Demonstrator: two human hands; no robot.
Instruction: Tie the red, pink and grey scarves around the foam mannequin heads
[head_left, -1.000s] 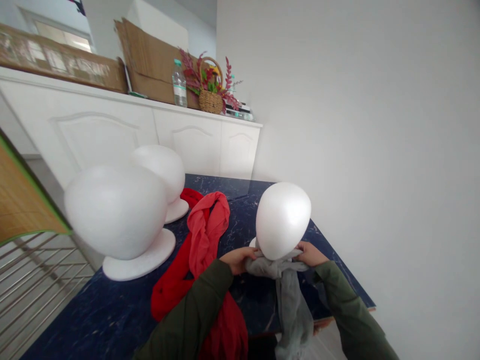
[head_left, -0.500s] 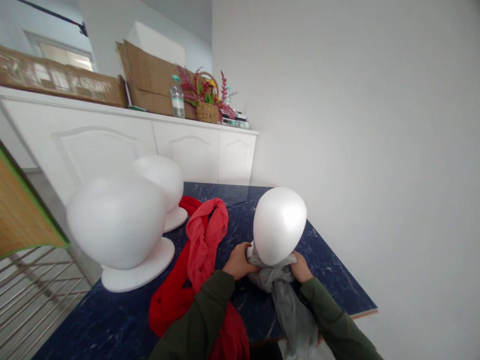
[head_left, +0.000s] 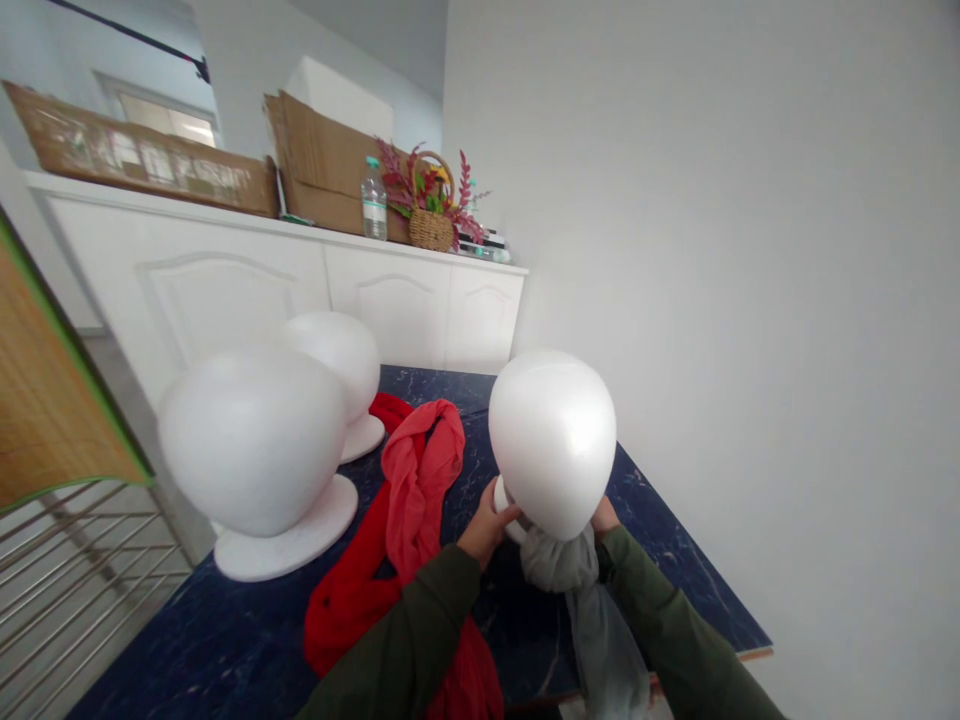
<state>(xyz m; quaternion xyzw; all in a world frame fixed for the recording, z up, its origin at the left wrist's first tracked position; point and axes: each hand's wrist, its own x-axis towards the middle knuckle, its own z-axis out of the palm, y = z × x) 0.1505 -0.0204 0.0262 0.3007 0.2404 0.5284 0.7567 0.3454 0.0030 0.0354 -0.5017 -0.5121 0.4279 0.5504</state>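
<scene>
A smooth white mannequin head [head_left: 553,435] tilts toward me on the right part of the table. Its round base [head_left: 506,505] shows at the left below it. My left hand [head_left: 489,525] is closed on the left edge of that base, thumb toward the neck. My right hand [head_left: 604,516] is against the head's right underside, its fingers mostly hidden behind the head. A grey scarf [head_left: 562,562] is knotted round the neck, its end hanging over the table's front edge. Left of my hands lie a coral scarf [head_left: 416,480] and a red scarf [head_left: 352,600].
Two more white mannequin heads [head_left: 251,440] stand at the left of the dark blue marbled table [head_left: 187,640]. A metal rack [head_left: 82,590] is beyond its left edge. Behind, a white cabinet [head_left: 225,270] carries cardboard boxes, a water bottle [head_left: 373,200] and a flower basket [head_left: 431,230].
The mannequin head has come closer and tilted further toward me. My hands have moved from the grey scarf to the base and underside. The view has shifted slightly left.
</scene>
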